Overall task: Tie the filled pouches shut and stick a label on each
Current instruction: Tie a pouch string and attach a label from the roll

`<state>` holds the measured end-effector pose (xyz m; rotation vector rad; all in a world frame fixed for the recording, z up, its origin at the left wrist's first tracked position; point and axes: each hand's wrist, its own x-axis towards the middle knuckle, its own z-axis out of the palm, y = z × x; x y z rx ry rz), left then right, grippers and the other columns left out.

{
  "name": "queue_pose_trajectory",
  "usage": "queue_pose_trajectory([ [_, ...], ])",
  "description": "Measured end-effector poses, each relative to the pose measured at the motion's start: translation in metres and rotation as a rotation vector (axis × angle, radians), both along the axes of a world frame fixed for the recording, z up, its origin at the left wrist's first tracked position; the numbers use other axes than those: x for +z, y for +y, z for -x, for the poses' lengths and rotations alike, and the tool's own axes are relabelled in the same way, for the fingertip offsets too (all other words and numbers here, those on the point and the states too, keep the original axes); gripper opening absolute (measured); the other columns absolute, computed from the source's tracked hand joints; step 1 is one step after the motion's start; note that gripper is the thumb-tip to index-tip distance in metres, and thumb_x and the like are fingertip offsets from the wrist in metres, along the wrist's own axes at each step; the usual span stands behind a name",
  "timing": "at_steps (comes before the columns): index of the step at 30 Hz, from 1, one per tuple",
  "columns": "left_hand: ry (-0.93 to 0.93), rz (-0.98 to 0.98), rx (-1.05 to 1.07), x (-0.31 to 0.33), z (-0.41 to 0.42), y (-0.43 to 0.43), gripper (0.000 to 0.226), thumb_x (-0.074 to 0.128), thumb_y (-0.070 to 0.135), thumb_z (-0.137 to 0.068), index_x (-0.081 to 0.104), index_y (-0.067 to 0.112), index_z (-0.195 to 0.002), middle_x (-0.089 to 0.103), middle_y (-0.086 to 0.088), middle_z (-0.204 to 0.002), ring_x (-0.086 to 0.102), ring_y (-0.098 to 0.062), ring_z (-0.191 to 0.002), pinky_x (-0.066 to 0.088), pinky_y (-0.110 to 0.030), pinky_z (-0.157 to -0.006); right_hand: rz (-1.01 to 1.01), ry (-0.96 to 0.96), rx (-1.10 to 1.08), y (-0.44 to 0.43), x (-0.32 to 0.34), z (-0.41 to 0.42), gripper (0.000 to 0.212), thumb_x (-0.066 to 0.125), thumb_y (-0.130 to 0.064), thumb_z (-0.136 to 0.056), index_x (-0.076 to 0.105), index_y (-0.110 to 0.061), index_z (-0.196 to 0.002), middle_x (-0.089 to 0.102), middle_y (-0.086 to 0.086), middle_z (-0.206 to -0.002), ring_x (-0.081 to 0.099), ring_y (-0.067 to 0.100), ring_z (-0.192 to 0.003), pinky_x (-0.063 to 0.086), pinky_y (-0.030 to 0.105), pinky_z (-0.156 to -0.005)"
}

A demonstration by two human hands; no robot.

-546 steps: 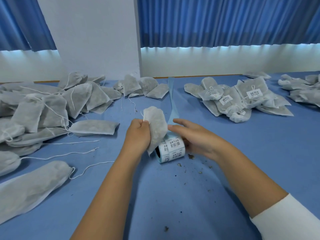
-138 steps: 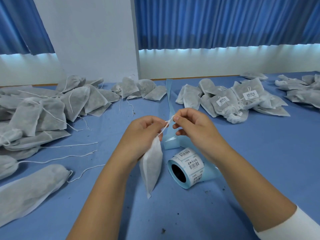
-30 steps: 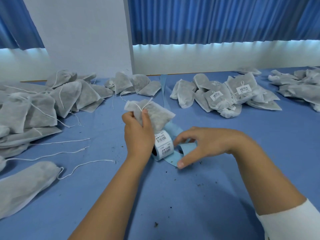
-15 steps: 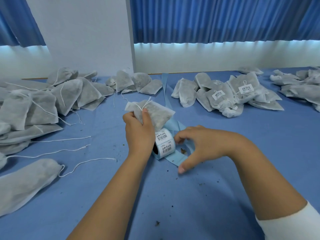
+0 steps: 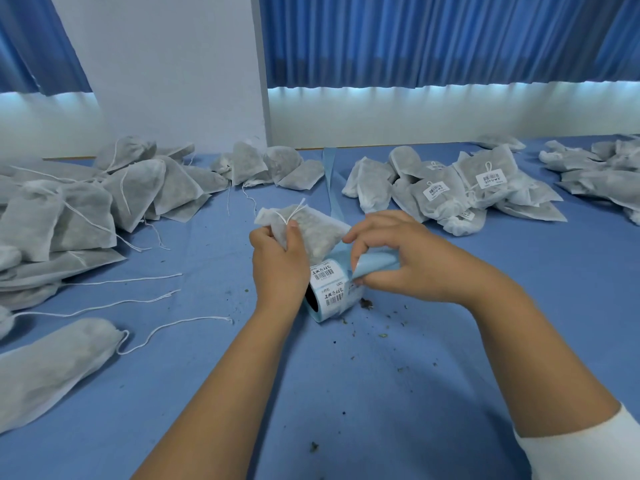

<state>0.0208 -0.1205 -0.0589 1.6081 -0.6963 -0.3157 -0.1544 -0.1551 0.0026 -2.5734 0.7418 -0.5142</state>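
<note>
Left hand [image 5: 278, 263] is wrapped around a filled pouch [image 5: 313, 232], thumb pressed on top just below the knot, with the tied string ends [image 5: 294, 213] poking up. The pouch sits in the air just above the label roll [image 5: 329, 289], right about dead center of the view. Right hand [image 5: 408, 259] is pinching the loose blue backing strip [image 5: 375, 265] off that roll, curling it back between thumb and fingers. The roll lies on its side on the blue table [image 5: 415, 375], barcode labels facing up, touching both hands pretty much.

Over at 10 o'clock there's a big heap of unlabelled pouches [image 5: 86, 209], strings trailing out across the table. One long pouch [image 5: 52, 368] lies at 8 o'clock by itself. At 1 o'clock is the pile of labelled pouches [image 5: 460, 192], white stickers visible on a couple. More pouches at 2 o'clock near the edge [image 5: 602, 171]. Bits of dark crumbs [image 5: 367, 303] scattered on the table right by the roll.
</note>
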Motion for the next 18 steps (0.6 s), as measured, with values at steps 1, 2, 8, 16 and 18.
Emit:
queue_pose_trajectory([
  [1, -0.011, 0.001, -0.011, -0.001, 0.001, -0.001, 0.029, 0.046, 0.040, -0.102, 0.042, 0.011, -0.103, 0.051, 0.009, -0.079, 0.048, -0.004, -0.066, 0.034, -0.024, -0.054, -0.003, -0.038, 0.018, 0.001, -0.001, -0.002, 0.014, 0.076, -0.027, -0.078, 0.067, -0.034, -0.086, 0.059, -0.019, -0.116, 0.037, 0.008, -0.126, 0.026, 0.040, -0.112],
  [2, -0.024, 0.001, -0.021, -0.001, 0.003, -0.002, 0.030, 0.046, 0.040, -0.102, 0.042, 0.010, -0.102, 0.050, 0.008, -0.077, 0.047, -0.005, -0.064, 0.033, -0.022, -0.053, -0.006, -0.070, 0.021, 0.002, -0.002, -0.004, 0.015, 0.076, -0.028, -0.077, 0.067, -0.035, -0.086, 0.059, -0.018, -0.115, 0.037, 0.008, -0.125, 0.027, 0.040, -0.111],
  [8, 0.119, 0.010, -0.089, -0.007, 0.000, -0.005, 0.030, 0.049, 0.037, -0.101, 0.045, 0.008, -0.094, 0.047, 0.004, -0.071, 0.042, -0.011, -0.057, 0.031, -0.025, -0.051, -0.030, -0.207, -0.283, 0.006, -0.016, -0.026, 0.096, 0.086, -0.045, -0.063, 0.034, -0.040, -0.143, 0.028, -0.008, -0.141, 0.020, 0.012, -0.136, 0.021, 0.041, -0.117],
  [16, 0.227, 0.055, -0.002, -0.010, -0.002, -0.005, 0.028, 0.048, 0.033, -0.102, 0.048, 0.006, -0.098, 0.052, -0.004, -0.078, 0.047, -0.016, -0.061, 0.034, -0.027, -0.052, -0.383, -0.192, -0.421, 0.007, -0.042, -0.045, 0.089, 0.069, -0.053, -0.081, 0.017, -0.025, -0.148, 0.048, -0.015, -0.081, 0.055, 0.013, -0.084, 0.040, 0.022, -0.063],
  [18, 0.217, 0.068, 0.014, -0.010, -0.003, -0.004, 0.026, 0.048, 0.034, -0.102, 0.044, 0.008, -0.098, 0.049, -0.003, -0.079, 0.044, -0.014, -0.058, 0.032, -0.028, -0.052, -0.401, -0.207, -0.422, 0.009, -0.048, -0.049, 0.083, 0.064, -0.052, -0.085, 0.018, -0.024, -0.148, 0.043, -0.015, -0.074, 0.053, 0.014, -0.080, 0.035, 0.022, -0.058],
])
